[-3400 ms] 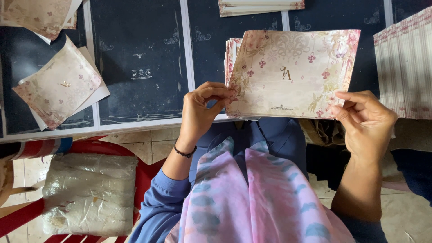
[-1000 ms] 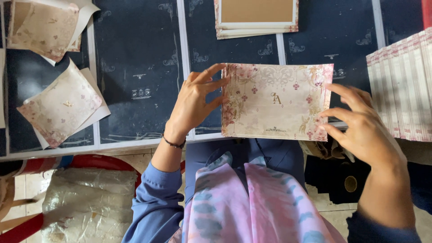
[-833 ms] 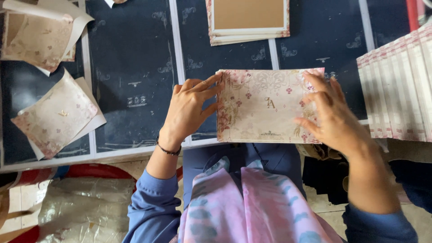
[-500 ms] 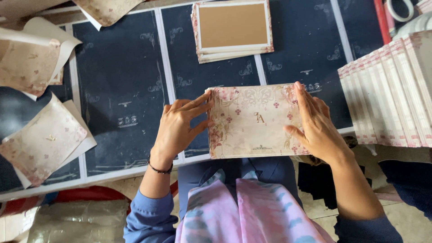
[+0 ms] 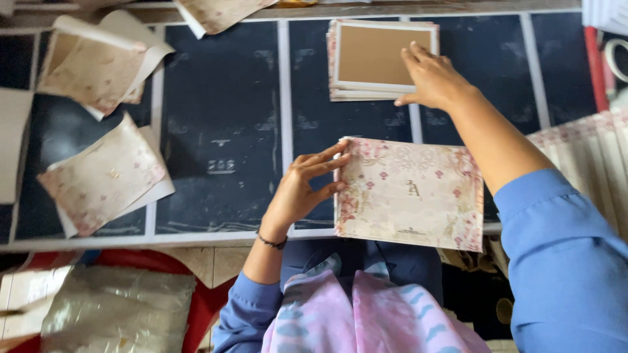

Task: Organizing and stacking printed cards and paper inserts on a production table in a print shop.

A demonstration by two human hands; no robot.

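Dark panelled table top (image 5: 222, 117) is seen from above, with a floral card (image 5: 409, 195) lying at its near edge. The card's left edge is pinched by the left hand (image 5: 302, 189), fingers curled on it. The right hand (image 5: 433, 77), fingers spread flat, is laid on a stack of brown-faced cards (image 5: 376, 59) farther back.
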